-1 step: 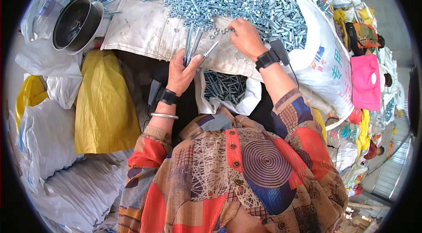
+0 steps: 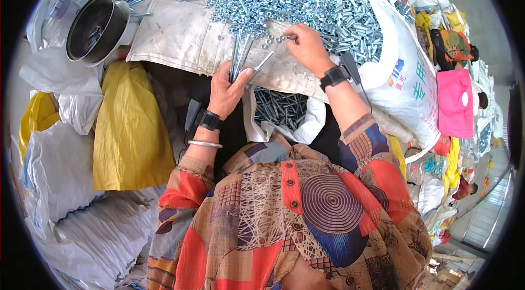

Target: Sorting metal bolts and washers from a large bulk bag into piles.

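Left hand [image 2: 227,92] holds metal rods [image 2: 235,54], right hand [image 2: 309,49] works at the nuts [image 2: 257,3]

Both forearms come up from below and bend inward over the near edge of a pale cloth [image 2: 169,33]. The left hand stands lower, its back partly turned up, fingers and thumb wrapped around the rods. The right hand reaches farther out, wrist bent, thumb and forefinger drawn narrowly together. A small metal piece shows right at those fingertips; I cannot tell whether it is pinched or just touched.

At least three rods show in the left hand: two or more long ones point away from the person, close together, and one shorter one leans off to the right. Fingers hide the exact number. A handful of loose nuts lies on the cloth between the two hands; the main heap beyond, mixed with more rods, is too many to count, as are the short metal tubes [image 2: 355,22] to its right.

Two black wristbands show, one on each wrist, and one silver bangle [image 2: 204,144] on the left arm. One dark bowl [image 2: 76,24] sits at the left with a few small pieces inside. One open white bag [image 2: 314,120] of dark metal pieces [image 2: 279,108] stands below the cloth's edge, between the forearms.
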`<action>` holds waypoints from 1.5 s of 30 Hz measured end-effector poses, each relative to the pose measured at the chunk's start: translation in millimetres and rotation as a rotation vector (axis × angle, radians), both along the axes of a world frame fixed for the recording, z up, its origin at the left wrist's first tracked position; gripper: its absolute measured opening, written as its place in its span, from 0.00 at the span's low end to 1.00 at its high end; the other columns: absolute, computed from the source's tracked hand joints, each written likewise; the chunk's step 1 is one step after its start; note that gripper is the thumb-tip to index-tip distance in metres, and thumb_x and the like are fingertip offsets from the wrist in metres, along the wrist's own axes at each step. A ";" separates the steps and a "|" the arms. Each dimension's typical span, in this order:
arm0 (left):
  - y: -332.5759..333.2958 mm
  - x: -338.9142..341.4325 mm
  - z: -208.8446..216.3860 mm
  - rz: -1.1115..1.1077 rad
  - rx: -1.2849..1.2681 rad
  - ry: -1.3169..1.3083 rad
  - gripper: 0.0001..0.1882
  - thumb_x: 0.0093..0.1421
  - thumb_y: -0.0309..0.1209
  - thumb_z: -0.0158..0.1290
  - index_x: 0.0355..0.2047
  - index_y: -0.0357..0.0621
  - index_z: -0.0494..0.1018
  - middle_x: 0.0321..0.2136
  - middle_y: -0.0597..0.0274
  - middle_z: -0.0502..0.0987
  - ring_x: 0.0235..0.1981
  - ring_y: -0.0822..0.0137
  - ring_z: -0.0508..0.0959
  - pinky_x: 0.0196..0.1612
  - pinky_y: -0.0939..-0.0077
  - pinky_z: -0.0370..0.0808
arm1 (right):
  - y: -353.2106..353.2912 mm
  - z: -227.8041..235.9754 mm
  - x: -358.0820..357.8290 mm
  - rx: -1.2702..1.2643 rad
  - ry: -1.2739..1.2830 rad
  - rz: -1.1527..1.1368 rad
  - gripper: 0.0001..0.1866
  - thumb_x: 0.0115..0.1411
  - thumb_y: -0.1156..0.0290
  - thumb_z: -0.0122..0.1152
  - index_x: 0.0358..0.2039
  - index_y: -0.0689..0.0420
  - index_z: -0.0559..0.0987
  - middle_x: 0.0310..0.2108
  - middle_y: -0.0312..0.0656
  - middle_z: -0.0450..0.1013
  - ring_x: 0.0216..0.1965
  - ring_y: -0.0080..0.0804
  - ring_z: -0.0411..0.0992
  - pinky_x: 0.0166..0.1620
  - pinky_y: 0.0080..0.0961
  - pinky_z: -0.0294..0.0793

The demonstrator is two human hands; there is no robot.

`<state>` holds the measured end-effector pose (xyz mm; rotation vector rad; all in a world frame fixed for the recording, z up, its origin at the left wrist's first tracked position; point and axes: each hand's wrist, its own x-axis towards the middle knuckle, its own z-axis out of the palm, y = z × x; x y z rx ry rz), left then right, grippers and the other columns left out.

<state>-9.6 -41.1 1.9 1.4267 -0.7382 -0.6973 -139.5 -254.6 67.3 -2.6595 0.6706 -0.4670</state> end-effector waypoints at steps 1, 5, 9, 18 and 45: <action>-0.1 0.1 0.2 0.004 0.000 0.000 0.15 0.61 0.39 0.61 0.31 0.38 0.73 0.18 0.69 0.68 0.21 0.78 0.64 0.24 0.77 0.66 | 5.2 3.8 -2.1 0.482 -0.139 -0.098 0.07 0.58 0.75 0.59 0.37 0.61 0.80 0.32 0.37 0.76 0.34 0.24 0.71 0.39 0.23 0.70; 0.6 -1.1 -4.6 0.002 -0.024 -0.018 0.15 0.61 0.38 0.61 0.31 0.38 0.73 0.17 0.68 0.68 0.21 0.77 0.65 0.24 0.76 0.66 | 31.9 20.1 -7.9 0.902 -0.289 0.007 0.11 0.59 0.72 0.62 0.41 0.62 0.81 0.34 0.33 0.77 0.33 0.17 0.71 0.39 0.17 0.69; -0.6 -0.1 -3.5 -0.012 -0.031 -0.042 0.16 0.60 0.38 0.62 0.31 0.38 0.72 0.17 0.68 0.68 0.21 0.77 0.65 0.24 0.77 0.66 | 43.9 21.9 -9.2 0.946 -0.287 0.056 0.11 0.60 0.70 0.63 0.41 0.62 0.81 0.33 0.33 0.76 0.33 0.17 0.71 0.39 0.17 0.70; -0.2 1.3 9.8 -0.012 0.032 -0.236 0.18 0.58 0.40 0.64 0.31 0.38 0.72 0.16 0.59 0.74 0.19 0.72 0.70 0.24 0.71 0.69 | 62.4 13.7 -14.2 0.803 -0.127 0.047 0.09 0.61 0.70 0.63 0.39 0.62 0.80 0.30 0.32 0.76 0.32 0.16 0.71 0.37 0.17 0.70; -66.0 -18.4 102.1 -0.265 -0.160 -0.373 0.09 0.60 0.31 0.61 0.35 0.37 0.78 0.24 0.62 0.76 0.25 0.73 0.71 0.29 0.73 0.71 | 61.3 28.9 -32.9 0.224 -0.258 0.081 0.07 0.60 0.77 0.57 0.40 0.63 0.75 0.35 0.53 0.72 0.37 0.56 0.72 0.39 0.43 0.71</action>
